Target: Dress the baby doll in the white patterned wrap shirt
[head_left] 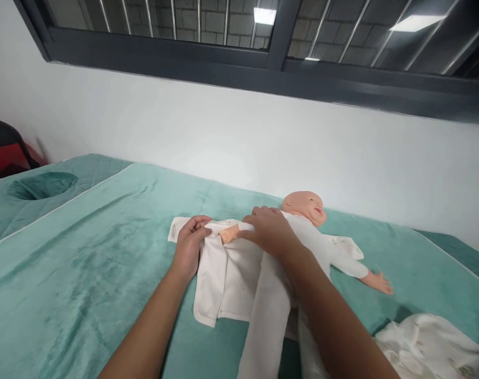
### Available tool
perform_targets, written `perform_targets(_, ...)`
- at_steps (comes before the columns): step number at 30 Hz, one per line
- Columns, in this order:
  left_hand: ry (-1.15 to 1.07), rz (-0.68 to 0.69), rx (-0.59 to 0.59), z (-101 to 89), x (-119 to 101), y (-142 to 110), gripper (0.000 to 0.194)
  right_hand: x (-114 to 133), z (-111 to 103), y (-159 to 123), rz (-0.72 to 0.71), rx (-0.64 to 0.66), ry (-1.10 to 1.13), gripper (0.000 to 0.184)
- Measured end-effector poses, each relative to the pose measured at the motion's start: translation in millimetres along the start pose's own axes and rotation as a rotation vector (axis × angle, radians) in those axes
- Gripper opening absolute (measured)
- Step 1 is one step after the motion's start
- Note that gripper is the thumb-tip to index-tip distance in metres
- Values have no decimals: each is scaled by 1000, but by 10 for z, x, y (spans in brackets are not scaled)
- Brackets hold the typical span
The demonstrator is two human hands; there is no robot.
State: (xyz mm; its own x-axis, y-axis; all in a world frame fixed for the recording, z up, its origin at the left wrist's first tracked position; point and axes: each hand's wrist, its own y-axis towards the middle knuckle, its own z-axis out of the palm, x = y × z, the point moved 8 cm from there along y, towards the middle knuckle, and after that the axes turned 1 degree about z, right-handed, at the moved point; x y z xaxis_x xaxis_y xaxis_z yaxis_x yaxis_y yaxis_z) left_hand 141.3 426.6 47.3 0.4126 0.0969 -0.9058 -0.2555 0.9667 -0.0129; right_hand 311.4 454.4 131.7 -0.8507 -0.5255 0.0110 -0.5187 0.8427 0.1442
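A baby doll in a white suit lies on its back on the green bed cover, head toward the wall. Beneath it is spread a small white baby jacket, one sleeve reaching left and the other showing beyond the doll's far shoulder. My left hand pinches the jacket near its left sleeve opening. Around the doll's forearm, my right hand is closed, with the doll's small hand pointing toward the sleeve. The doll's other arm stretches out to the right.
A crumpled white printed cloth lies at the lower right. The green bed has a round face hole at its left end. A white wall and barred window stand behind; a red and black object is far left.
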Motion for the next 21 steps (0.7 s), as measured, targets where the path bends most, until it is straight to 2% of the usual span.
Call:
perform_targets(5,125,46,256,404,-14,-175,20,197,86,45,-41,-39,-20,19)
perform_targets(8,189,51,275,431,8,-212,21,162,-72,-14,-23,-92,101,18)
perform_targets(10,178,34,221,339,11,-197,23,-139,-269,-171,170,-161,169,22)
perform_targets(12,162,13,173,241,11,-182,25,-621,-401,-480,492,-165,156,34)
perform_targets(13,161,3,161,208,15,-177,27,-862,-420,-672,639,-128,128,41)
perform_targets(15,171,-6,151,173,31,-174,30,-1234,-324,-1010,786,23,130,52)
perform_targets(18,208,-12,152,175,78,-175,38,-1517,-75,-1290,768,127,260,62)
perform_targets(21,310,-3,113,179,101,-177,44,-1582,108,-1336,690,97,366,64)
